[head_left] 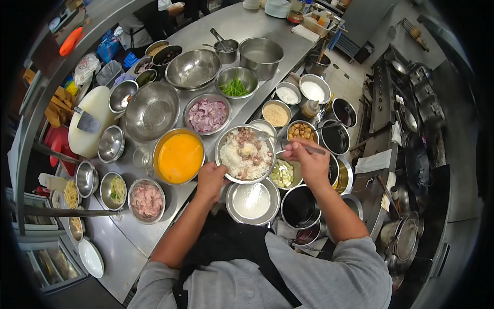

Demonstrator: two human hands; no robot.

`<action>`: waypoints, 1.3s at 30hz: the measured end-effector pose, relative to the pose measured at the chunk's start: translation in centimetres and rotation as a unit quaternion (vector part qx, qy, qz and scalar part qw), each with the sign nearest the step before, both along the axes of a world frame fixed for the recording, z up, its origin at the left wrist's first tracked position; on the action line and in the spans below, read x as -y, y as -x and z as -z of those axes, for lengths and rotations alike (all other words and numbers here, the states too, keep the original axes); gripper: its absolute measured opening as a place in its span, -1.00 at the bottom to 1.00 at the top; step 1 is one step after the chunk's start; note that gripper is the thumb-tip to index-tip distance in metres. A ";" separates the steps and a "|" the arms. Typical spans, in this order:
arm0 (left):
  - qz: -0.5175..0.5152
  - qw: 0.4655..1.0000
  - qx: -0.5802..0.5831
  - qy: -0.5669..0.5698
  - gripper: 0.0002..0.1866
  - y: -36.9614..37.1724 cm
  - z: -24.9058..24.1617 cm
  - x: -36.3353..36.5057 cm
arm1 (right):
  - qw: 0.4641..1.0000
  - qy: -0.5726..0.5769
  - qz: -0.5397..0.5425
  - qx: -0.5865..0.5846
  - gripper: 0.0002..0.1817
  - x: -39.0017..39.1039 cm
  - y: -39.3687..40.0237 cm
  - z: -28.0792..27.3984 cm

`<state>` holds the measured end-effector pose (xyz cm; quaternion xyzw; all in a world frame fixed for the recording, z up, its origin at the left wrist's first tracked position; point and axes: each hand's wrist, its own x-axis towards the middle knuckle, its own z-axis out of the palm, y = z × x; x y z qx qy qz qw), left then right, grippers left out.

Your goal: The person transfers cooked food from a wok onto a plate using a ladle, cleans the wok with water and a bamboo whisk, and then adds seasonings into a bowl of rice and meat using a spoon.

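Observation:
A steel bowl (231,165) of white rice with pieces of meat on top is in the middle of the view. My left hand (211,180) grips its lower left rim, fingers closed. Over the containers to the right of the bowl, my right hand (309,158) is closed around the handle of a metal spoon (262,135), whose head is at the bowl's upper right edge. Just left of the rice is a bowl of orange-yellow liquid (180,158). Diced green vegetable (283,173) lies in a bowl beneath my right hand.
Sliced onions (207,114), chopped greens (234,86) and raw minced meat (146,201) sit in bowls around the steel counter (216,26). Pots with dark liquid (300,206) line the right side. A stove (383,98) stands farther right. Another person (136,33) is at the upper left.

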<state>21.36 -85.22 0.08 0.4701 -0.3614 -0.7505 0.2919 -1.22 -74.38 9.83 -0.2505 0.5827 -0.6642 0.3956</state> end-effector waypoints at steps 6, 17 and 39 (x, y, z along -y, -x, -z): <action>0.014 1.000 0.001 -0.013 -0.80 -2.6 -1.3 -1.9 | 0.997 0.054 0.040 -0.047 -0.70 0.4 2.5 -1.3; -0.092 0.995 -0.010 -0.034 -0.76 -12.5 -3.7 -8.7 | 0.963 -0.037 -0.012 -0.265 -0.73 9.4 10.5 11.8; -0.285 0.958 -0.033 -0.017 -0.67 -20.5 -4.2 -16.0 | 0.950 -0.031 0.023 -0.308 -0.73 9.1 9.6 10.9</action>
